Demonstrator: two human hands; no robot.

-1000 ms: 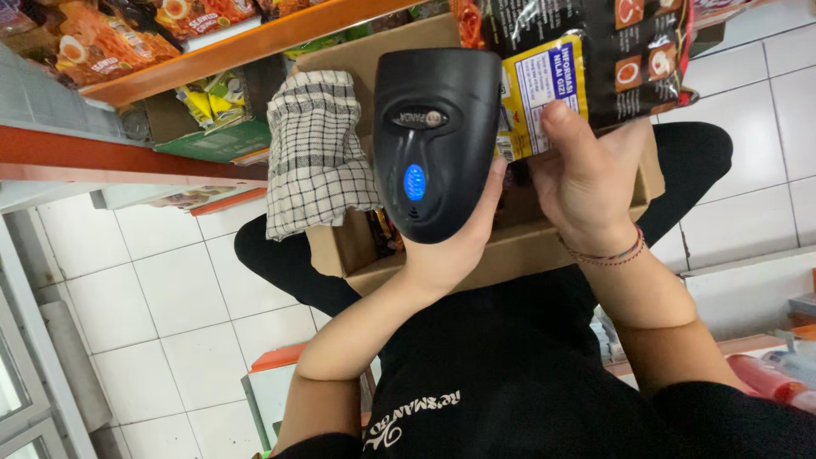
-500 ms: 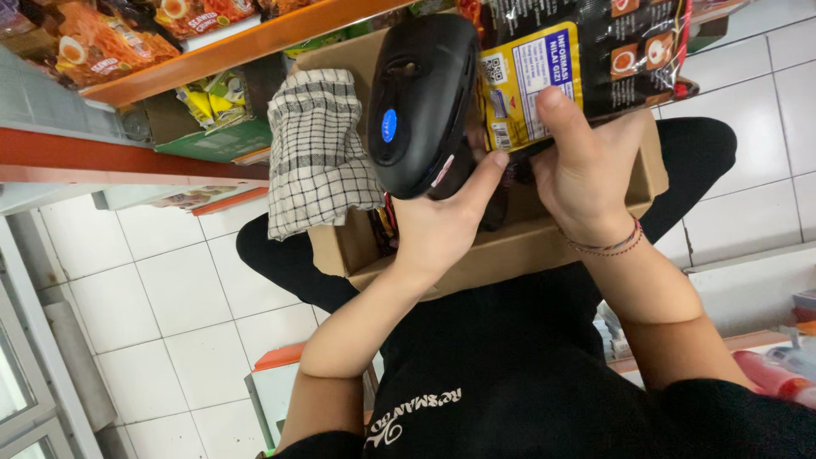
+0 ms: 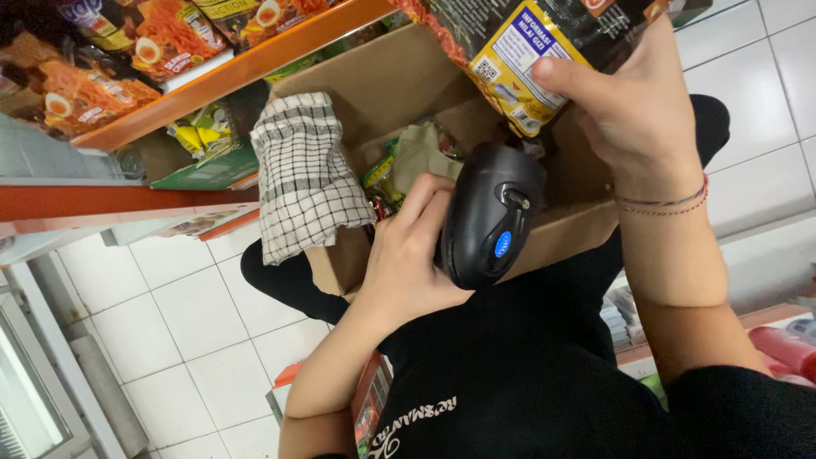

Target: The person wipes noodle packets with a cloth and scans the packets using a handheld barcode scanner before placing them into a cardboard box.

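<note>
My left hand [image 3: 406, 255] grips a black handheld barcode scanner [image 3: 490, 214] with a blue button, low over an open cardboard box [image 3: 578, 225] on my lap. My right hand [image 3: 625, 93] holds up a dark snack packet [image 3: 544, 38] with a yellow and blue label panel, thumb on the label. The scanner's head points up toward the packet's lower edge, a little below it. A black-and-white checked cloth [image 3: 304, 174] hangs over the box's left wall. More packets lie inside the box [image 3: 399, 166].
An orange shelf [image 3: 229, 72] with noodle and snack packets [image 3: 110, 59] runs across the top left. White floor tiles [image 3: 170, 340] lie below. Boxed goods [image 3: 370, 408] stand by my left elbow, and red items [image 3: 782, 348] at the right edge.
My left hand has lowered the scanner from in front of the packet's label down toward the box and tilted it. My right hand has lifted the packet slightly higher.
</note>
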